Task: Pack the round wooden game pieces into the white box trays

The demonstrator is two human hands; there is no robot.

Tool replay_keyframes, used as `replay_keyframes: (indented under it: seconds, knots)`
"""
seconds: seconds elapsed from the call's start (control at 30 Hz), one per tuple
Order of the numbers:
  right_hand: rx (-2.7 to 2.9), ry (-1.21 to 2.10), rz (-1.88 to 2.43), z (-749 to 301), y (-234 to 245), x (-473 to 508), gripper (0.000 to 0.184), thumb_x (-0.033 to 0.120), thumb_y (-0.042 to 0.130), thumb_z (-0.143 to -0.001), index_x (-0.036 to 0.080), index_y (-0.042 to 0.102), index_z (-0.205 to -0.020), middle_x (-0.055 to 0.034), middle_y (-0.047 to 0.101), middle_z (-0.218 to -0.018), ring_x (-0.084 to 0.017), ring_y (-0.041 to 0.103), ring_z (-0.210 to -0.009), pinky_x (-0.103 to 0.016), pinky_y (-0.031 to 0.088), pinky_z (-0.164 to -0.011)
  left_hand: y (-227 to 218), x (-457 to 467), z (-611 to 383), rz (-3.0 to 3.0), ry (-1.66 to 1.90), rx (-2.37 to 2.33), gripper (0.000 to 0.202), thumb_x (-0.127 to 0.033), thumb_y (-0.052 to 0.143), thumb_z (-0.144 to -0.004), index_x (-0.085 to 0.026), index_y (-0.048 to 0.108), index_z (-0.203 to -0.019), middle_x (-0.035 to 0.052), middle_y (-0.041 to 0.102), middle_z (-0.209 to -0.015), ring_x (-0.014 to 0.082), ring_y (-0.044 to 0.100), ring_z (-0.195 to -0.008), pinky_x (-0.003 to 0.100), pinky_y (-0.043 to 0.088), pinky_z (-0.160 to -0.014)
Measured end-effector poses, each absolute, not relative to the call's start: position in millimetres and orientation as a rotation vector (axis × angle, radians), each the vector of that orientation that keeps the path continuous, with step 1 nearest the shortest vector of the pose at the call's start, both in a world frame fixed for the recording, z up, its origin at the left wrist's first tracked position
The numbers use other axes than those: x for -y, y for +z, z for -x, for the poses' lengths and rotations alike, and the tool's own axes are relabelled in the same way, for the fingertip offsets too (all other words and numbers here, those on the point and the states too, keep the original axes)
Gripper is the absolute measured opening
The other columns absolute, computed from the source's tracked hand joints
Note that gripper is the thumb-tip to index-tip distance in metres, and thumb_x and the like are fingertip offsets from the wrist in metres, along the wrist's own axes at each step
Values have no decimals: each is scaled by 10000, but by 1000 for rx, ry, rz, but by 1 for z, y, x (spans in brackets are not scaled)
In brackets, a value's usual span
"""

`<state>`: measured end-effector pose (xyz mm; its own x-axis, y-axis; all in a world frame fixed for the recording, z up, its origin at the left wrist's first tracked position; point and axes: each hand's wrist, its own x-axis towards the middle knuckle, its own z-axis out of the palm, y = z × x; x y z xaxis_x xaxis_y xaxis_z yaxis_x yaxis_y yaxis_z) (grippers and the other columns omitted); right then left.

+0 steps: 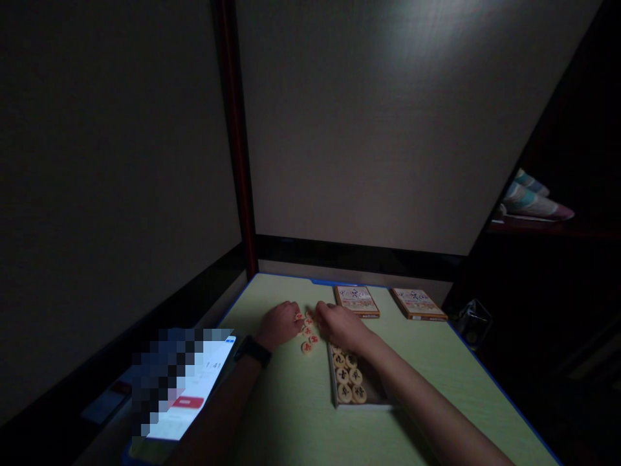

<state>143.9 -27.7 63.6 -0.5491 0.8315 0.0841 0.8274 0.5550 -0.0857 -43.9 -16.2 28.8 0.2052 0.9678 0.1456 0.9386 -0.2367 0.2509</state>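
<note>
Several round xiangqi pieces with red characters (pixel 307 347) lie in a small group on the light green table (pixel 286 408). My left hand (pixel 280 325), with a dark band on its wrist, is closed at the left side of the group, a red-marked xiangqi piece (pixel 298 317) at its fingertips. Just right of the group is my right hand (pixel 338 325), its fingers curled together; what they hold, if anything, is hidden. Under my right forearm sits an open box (pixel 376 383), with black-marked xiangqi pieces (pixel 343 375) lined up along its left side; my arm covers part of it.
Two flat printed boxes, a nearer-to-centre box (pixel 358 301) and a right-hand box (pixel 418 303), lie at the table's back. A lit screen (pixel 191 395), partly pixelated, stands at the left edge. Walls (pixel 359 142) close in behind and left. The room is dim.
</note>
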Motion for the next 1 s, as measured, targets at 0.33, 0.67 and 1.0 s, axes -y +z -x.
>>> replay_keyframes:
  seconds: [0.33,0.67,1.0]
  knots:
    - [2342,546,1142,-220,78,70,233,7,524,-749,195,532,-887,-7,629,-809,-137,577,-703,-225,413,-636,18,11,48,-2373,486,-1841,106,-215,544,-876,-157,630,-900,76,680,-914,201,633,-893,300,449,-824]
    - [2319,549,1172,-238,62,92,176,95,522,-833,197,527,-976,-30,628,-877,-148,577,-735,-251,431,-668,18,10,41,-2419,828,-1752,123,-233,482,-928,-176,585,-893,55,659,-854,208,616,-858,336,478,-834]
    - [2358,610,1199,-240,68,102,269,38,543,-761,201,584,-971,-11,666,-863,-149,595,-756,-229,414,-662,32,43,0,-2434,937,-1329,216,-251,481,-960,-196,660,-1068,63,684,-1010,181,633,-926,298,485,-867]
